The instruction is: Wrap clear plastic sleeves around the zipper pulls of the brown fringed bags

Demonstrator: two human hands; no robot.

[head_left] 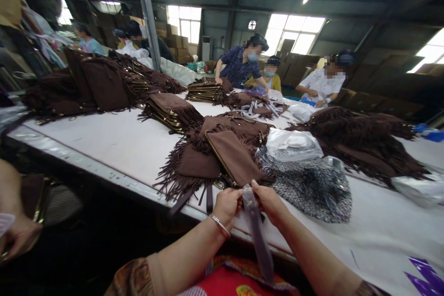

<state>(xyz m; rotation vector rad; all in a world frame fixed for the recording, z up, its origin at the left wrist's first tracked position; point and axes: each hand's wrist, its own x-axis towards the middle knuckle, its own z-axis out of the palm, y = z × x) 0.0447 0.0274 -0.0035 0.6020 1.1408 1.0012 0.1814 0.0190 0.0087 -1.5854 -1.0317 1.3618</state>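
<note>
My left hand (227, 206), with a bracelet at the wrist, pinches the top end of a brown strap (256, 236) in a clear plastic sleeve. Close beside it, my right hand (270, 199) has its fingers closed at the same end. The strap hangs down between my forearms, past the table's front edge. Just beyond my hands lies a brown pouch (234, 155) with a gold zipper edge, on top of fringed brown bags (197, 162).
Right of the pouch are a black-and-white knitted cloth (312, 187) and clear plastic bags (293, 144). Stacks of fringed bags (357, 134) stand on the white table (86, 141). Several people work around it; another person's hand (22, 236) is at far left.
</note>
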